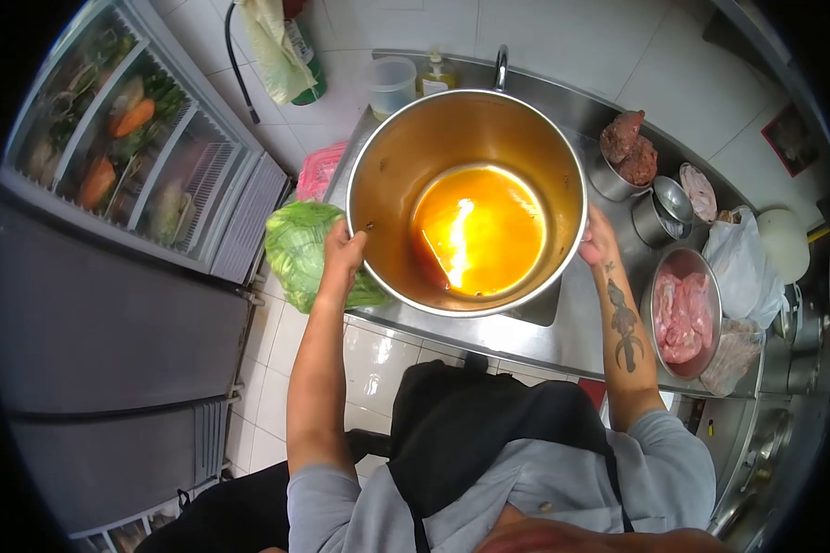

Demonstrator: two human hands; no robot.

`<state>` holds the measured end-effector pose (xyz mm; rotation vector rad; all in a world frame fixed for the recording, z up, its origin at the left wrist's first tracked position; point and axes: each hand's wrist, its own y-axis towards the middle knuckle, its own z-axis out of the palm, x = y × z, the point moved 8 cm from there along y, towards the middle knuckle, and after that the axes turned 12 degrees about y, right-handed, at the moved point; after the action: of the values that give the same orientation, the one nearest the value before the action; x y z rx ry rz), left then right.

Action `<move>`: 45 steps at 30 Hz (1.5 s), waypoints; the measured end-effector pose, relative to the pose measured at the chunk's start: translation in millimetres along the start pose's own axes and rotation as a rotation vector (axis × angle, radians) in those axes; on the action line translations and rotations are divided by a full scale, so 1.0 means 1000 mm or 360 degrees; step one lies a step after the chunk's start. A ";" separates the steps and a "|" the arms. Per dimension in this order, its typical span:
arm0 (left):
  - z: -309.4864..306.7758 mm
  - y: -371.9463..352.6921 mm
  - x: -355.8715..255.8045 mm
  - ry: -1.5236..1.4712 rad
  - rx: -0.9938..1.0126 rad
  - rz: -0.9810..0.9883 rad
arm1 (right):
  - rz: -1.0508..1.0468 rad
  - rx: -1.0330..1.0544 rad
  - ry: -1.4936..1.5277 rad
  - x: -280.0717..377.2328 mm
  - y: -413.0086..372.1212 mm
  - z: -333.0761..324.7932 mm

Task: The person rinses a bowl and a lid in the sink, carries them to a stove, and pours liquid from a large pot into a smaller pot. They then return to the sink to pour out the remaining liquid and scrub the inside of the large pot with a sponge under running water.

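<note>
A large steel pot (387,147) is held over the sink counter, its open mouth facing the camera and amber liquid (484,230) lying at its bottom. My left hand (343,247) grips the pot's left side, thumb near the rim. On the right side my right hand (599,238) holds the pot, its fingertips partly hidden behind the wall. Beside my left hand is a green leafy cabbage (300,253). To the right of my right hand stand a steel container of dark meat (638,164) and a bowl of pink raw meat (681,313).
A faucet (501,66), a soap bottle (435,76) and a plastic tub (391,85) stand behind the pot. Plastic bags (745,263) lie at the right. A glass-door refrigerator (129,323) stands at the left, and a pink bag (319,172) lies behind the cabbage.
</note>
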<state>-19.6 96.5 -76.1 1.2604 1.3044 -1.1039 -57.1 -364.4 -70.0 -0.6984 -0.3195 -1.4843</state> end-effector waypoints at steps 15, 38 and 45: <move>0.031 0.078 0.014 0.0478 0.0277 -0.0340 | 0.0086 -0.0535 0.0268 -0.050 0.048 -0.091; 0.086 0.136 0.025 0.0763 0.0577 -0.0219 | -0.1458 -0.0334 -0.2305 -0.006 0.064 0.077; 0.086 0.122 0.021 0.0786 0.0546 -0.0234 | -0.1706 -0.0379 -0.2107 -0.018 0.168 0.130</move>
<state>107.0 20.2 -104.5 1.7969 1.6375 -1.1998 133.2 -281.4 -19.6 -1.8399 -1.7500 -1.8110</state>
